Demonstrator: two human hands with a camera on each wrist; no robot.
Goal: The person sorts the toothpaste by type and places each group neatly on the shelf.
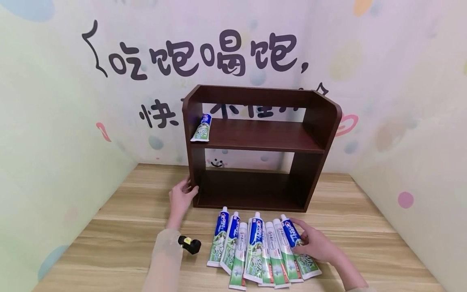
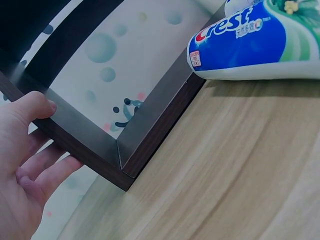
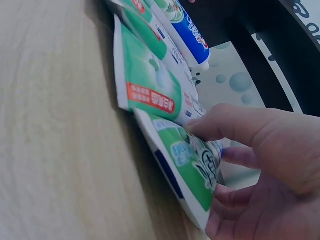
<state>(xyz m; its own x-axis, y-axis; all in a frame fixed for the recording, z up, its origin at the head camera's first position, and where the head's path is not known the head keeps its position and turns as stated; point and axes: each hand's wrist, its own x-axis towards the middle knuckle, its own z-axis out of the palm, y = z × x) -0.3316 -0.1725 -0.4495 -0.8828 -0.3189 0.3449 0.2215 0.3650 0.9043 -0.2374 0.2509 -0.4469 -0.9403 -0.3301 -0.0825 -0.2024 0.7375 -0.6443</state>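
Toothpaste tube (image 3: 180, 157) at R end of the row, on the table (image 1: 120, 235) in front of the shelf (image 1: 262, 136); its cap end is pointed toward the shelf, flat crimped end toward the person. It is held by the R hand (image 1: 317, 245): thumb laid on the printed face, other fingers brought round the outer edge, so a narrow gap. Whether it's raised off the wood can't be told.

Handling (judged): prob. light, w/ soft, squeezable walls; a bit slippery maybe, not fragile. Body could be bent & paste pushed about if pinched too hard. Best gripped across mid-body, thumb on top, fingers under the edge; the flat end is thin, OK for a pinch, but the cap end might be left to droop. Neighbouring tubes (image 1: 255, 251) are packed close, some overlapped, so could be dragged along.

Shelf's L side is gripped by the L hand (image 1: 181, 197), thumb on the inner face, fingers on the outer. One more tube (image 1: 202, 129) is laid on the shelf's upper level, far L, blue end to the back.
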